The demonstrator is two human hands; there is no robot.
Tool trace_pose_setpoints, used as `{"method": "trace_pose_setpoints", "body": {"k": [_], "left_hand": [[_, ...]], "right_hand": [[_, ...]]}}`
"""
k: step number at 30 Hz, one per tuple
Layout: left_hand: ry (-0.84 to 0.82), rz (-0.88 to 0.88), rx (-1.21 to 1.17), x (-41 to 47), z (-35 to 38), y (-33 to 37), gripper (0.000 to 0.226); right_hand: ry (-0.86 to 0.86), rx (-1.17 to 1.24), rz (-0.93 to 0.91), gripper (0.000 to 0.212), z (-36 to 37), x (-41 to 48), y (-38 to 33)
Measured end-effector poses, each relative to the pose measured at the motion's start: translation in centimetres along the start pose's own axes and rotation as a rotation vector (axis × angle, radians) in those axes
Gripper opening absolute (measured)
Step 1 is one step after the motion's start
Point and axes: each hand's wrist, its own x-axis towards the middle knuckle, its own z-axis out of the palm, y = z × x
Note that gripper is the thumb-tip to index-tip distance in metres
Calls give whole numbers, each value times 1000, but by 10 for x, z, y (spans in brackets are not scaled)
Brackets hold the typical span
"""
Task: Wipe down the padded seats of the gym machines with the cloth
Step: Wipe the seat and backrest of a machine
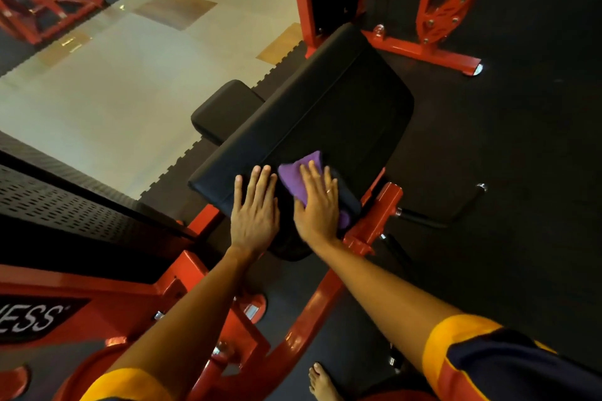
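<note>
seat pad: large black padded seat (pixel 325 114) on a red machine frame (pixel 384 215), running diagonally from lower left to upper right in the head view.
cloth: purple cloth (pixel 301 177) lies flat on the near end of the seat pad, partly under the right hand; a bit of it also shows past the heel of that hand at the pad's near right edge.
right hand: right hand (pixel 317 205) is flat on the cloth, fingers straight and slightly spread, palm down, pressing it to the pad. Ring on 1 finger.
left hand: left hand (pixel 255 208) is flat on bare pad just beside the cloth, fingers straight and together, holding nothing.
small pad: smaller black pad (pixel 221 112) sits at the seat's left side, over the edge of the black floor mat (pixel 521 140).
floor: pale tiles (pixel 114 91) to the left, dark mat to the right.
other: bare foot (pixel 322 382) at bottom edge; more red frames (pixel 49 3) top left.
</note>
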Motion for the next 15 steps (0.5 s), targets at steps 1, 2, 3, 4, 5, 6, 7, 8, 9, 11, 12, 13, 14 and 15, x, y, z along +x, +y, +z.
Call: {"method": "trace_pose_setpoints", "body": {"k": [1,2,3,4,5,6,7,8,9,11,12,13,14,15], "left_hand": [[-24,48,-4,0,0,-2,57],[-40,81,-11,0,0,-3,58],[-46,93,-17,1,0,-4,58],[-42,95,-25,0,-1,-4,58],[-36,94,-30,-1,0,-3,57],[-24,93,-32,-2,0,-2,57],[-14,91,-32,-2,0,-1,58],[-14,99,-33,-1,0,-1,59],[-23,106,-35,-2,0,-1,60],[-47,103,-24,-1,1,-1,62],[-57,96,-13,0,0,0,63],[-75,96,-9,0,0,0,64],[-95,96,1,0,1,0,64],[-112,106,15,0,2,-1,65]], "right_hand": [[-23,2,-50,73,1,-16,-2],[-33,-7,-89,74,1,-30,3],[-36,-21,-99,75,0,-38,12],[-36,-28,-68,74,-2,-44,21],[-19,-40,8,71,-5,-44,29],[21,-35,107,68,-8,-39,36],[63,-15,219,65,-13,-27,39],[86,32,350,63,-17,-16,36],[106,82,463,63,-21,-6,30],[159,121,583,64,-17,1,10],[178,126,590,64,-10,-2,-1],[201,129,556,65,-1,-11,-11],[211,130,492,65,9,-23,-19],[216,127,435,67,19,-39,-27]]}}
